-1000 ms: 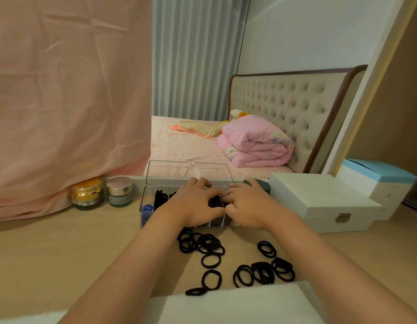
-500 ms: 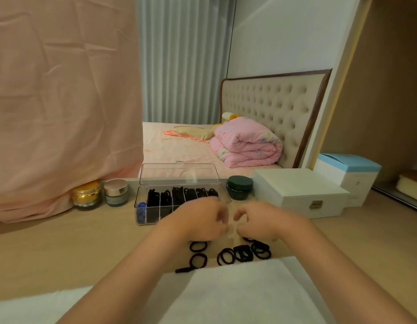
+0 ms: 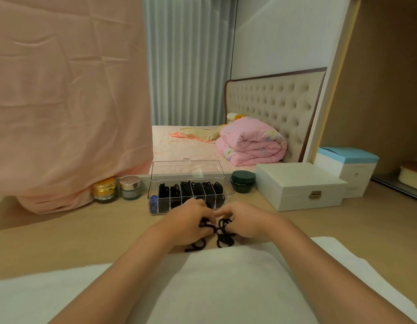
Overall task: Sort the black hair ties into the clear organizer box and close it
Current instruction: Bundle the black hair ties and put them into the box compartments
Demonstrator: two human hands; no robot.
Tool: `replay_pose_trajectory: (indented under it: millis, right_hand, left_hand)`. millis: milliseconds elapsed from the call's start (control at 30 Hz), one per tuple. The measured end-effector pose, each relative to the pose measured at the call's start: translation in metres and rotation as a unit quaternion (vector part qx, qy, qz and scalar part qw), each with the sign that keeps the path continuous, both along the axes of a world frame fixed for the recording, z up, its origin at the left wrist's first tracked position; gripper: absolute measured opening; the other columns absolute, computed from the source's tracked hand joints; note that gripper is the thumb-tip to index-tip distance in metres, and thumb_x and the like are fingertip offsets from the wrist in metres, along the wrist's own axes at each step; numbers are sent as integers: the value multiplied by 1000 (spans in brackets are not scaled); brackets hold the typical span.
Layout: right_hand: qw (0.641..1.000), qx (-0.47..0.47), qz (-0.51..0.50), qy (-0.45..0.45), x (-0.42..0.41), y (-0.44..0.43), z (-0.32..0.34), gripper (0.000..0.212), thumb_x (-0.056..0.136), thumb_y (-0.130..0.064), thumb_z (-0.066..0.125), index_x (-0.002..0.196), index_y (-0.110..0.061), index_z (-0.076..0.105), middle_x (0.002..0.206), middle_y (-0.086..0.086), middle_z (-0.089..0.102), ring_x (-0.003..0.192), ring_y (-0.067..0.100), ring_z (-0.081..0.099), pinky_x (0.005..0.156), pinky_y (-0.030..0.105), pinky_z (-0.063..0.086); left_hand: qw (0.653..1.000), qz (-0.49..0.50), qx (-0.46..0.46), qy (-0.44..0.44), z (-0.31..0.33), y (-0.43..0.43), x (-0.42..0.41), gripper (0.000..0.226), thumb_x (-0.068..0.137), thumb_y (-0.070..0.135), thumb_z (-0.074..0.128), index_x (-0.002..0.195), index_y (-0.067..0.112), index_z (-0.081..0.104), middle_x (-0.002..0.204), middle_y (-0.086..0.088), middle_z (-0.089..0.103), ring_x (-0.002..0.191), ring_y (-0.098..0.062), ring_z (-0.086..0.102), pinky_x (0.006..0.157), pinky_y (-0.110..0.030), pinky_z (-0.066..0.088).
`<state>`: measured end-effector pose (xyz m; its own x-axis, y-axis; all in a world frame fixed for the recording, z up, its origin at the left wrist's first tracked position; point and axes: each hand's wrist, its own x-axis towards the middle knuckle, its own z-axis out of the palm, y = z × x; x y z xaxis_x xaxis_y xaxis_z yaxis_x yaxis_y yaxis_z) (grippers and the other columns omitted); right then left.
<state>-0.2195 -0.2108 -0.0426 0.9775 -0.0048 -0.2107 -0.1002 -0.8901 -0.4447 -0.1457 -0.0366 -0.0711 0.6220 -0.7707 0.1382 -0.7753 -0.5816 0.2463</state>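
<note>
The clear organizer box (image 3: 153,197) stands open on the wooden tabletop, its lid (image 3: 186,169) tipped up at the back. Its compartments hold several black hair ties (image 3: 191,189). Just in front of the box lies a loose pile of black hair ties (image 3: 222,239). My left hand (image 3: 186,224) and my right hand (image 3: 247,222) rest side by side on this pile, fingers curled. Each hand pinches black ties between its fingertips. The hands hide much of the pile.
Left of the box stand a gold jar (image 3: 104,190) and a silver-lidded jar (image 3: 131,187). A dark green jar (image 3: 243,181) and a white latched case (image 3: 301,185) sit to its right. A white cloth (image 3: 226,288) covers the near edge. A pink curtain (image 3: 62,101) hangs at left.
My hands have drawn back from the box compartments to the loose pile in front and closed on ties there. The view has tilted up, so the pile sits lower.
</note>
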Motion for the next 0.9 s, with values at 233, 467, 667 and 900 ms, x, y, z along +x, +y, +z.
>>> replay_pose_trajectory:
  millis: [233, 467, 667, 900]
  right_hand:
    - [993, 4, -52, -108, 10, -26, 7, 63, 89, 12, 49, 128, -33, 68, 126, -8, 65, 99, 4, 61, 82, 16, 47]
    - [995, -66, -43, -54, 7, -14, -8, 65, 93, 12, 46, 142, -30, 56, 144, 0, 57, 130, 21, 55, 109, 37, 45]
    - [997, -49, 1, -66, 23, 1, -9, 47, 97, -4, 52, 135, -30, 61, 125, -4, 64, 105, 12, 60, 85, 21, 50]
    - [990, -86, -24, -110, 44, 2, -19, 24, 100, -27, 60, 117, -21, 75, 110, -2, 74, 89, 10, 68, 86, 32, 59]
  left_hand:
    - [988, 22, 34, 148, 22, 30, -6, 22, 79, 50, 76, 90, 33, 67, 86, 14, 59, 78, -6, 56, 68, -22, 44]
    - [986, 4, 41, 160, 9, 28, 3, 9, 91, 28, 71, 95, 32, 78, 86, 22, 68, 77, 5, 61, 72, -13, 43]
    - [988, 35, -61, 141, 8, 37, 18, 20, 98, 15, 60, 100, 31, 72, 96, 16, 70, 89, 3, 65, 83, -15, 52]
    - [984, 5, -59, 167, -5, 23, 16, 20, 94, 23, 68, 108, 34, 76, 104, 18, 74, 92, 2, 67, 92, -22, 55]
